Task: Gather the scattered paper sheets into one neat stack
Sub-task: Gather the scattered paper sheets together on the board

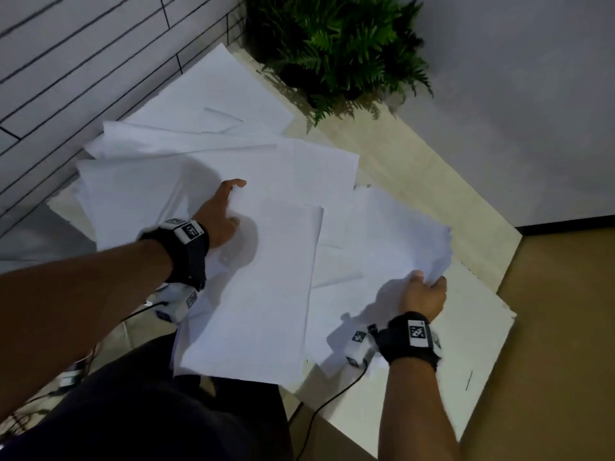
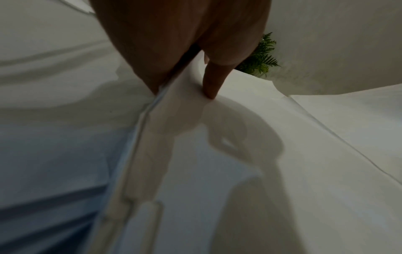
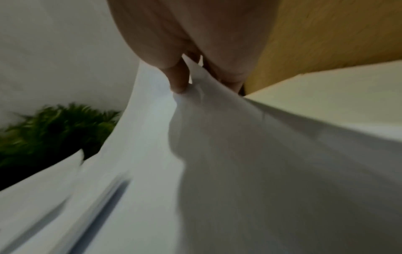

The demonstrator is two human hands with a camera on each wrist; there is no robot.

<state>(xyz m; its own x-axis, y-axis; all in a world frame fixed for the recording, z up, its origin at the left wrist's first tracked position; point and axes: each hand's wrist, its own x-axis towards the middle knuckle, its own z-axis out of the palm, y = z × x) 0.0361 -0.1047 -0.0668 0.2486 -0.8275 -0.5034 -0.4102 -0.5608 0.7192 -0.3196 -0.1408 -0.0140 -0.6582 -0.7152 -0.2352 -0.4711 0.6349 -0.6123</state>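
Several white paper sheets (image 1: pixel 199 151) lie fanned and overlapping on a pale table (image 1: pixel 416 168). My left hand (image 1: pixel 221 212) holds the left edge of a bundle of sheets (image 1: pixel 263 287) at the middle, thumb on top (image 2: pixel 210 84), fingers under the edge. My right hand (image 1: pixel 424 292) pinches the crumpled right edge of another sheet (image 1: pixel 392 234), lifted off the table. In the right wrist view the thumb (image 3: pixel 178 80) presses the sheet (image 3: pixel 217 128) against the fingers behind it.
A green fern-like plant (image 1: pixel 339 44) stands at the table's far corner by a grey wall. A tiled wall runs along the left. The table's near-right edge (image 1: pixel 482 377) borders a brown floor. Cables hang below the near edge.
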